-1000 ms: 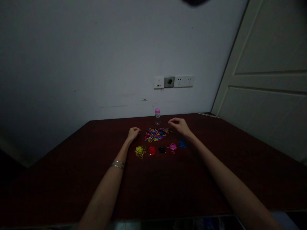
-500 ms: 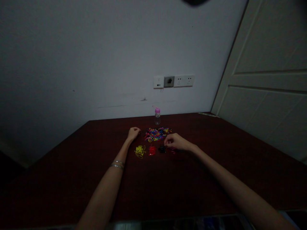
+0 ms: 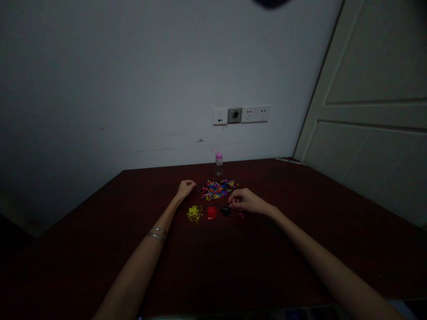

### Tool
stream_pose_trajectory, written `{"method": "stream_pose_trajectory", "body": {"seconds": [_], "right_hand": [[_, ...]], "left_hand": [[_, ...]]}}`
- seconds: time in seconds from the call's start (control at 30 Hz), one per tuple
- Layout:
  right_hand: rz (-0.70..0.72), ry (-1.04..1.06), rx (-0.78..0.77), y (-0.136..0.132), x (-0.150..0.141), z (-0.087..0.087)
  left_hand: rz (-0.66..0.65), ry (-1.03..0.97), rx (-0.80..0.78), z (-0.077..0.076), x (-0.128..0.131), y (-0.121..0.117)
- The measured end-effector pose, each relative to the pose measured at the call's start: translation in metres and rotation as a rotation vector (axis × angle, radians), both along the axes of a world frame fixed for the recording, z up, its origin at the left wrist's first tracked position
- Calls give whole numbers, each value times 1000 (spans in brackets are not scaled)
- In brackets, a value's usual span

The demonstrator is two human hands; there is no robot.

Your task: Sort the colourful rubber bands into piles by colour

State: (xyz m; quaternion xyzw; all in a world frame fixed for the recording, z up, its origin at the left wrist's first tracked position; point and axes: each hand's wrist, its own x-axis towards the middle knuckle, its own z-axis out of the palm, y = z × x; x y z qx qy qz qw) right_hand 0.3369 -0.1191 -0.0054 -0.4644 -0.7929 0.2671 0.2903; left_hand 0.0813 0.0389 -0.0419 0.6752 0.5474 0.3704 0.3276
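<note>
My left hand (image 3: 186,188) rests on the table left of a mixed heap of small coloured rubber bands (image 3: 216,189). Its fingers are curled together, and nothing shows in them. My right hand (image 3: 245,199) is held low by a small pile of black rubber bands (image 3: 225,210), thumb and forefinger bent together at the pile's edge. Anything pinched there is too small and dark to make out. Left of the black pile lie red rubber bands (image 3: 211,212) and yellow rubber bands (image 3: 194,214). A few pink rubber bands (image 3: 241,214) show below my right hand, which partly covers them.
Behind the heap stands a clear bottle (image 3: 219,167) with a pink cap, near the wall. Sockets and a switch (image 3: 241,114) are set in the wall above. The dark red table (image 3: 213,266) meets a pale panelled door (image 3: 373,106) at right.
My right hand has shifted slightly, its fingertips lower beside the black pile. My left hand stays in place, with its forearm a little further left. The view has tilted slightly.
</note>
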Motion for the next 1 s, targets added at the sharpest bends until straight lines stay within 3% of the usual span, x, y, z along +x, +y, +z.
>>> {"method": "stream_pose_trajectory", "body": {"seconds": [0.53,1.0], "right_hand": [[-147,23,91,10,29,-1],[-137,16,90,13,34,-7]], "left_hand": [[-510,106,-51,12,-14,-9],[-489,173,10,10,-9,-9]]}}
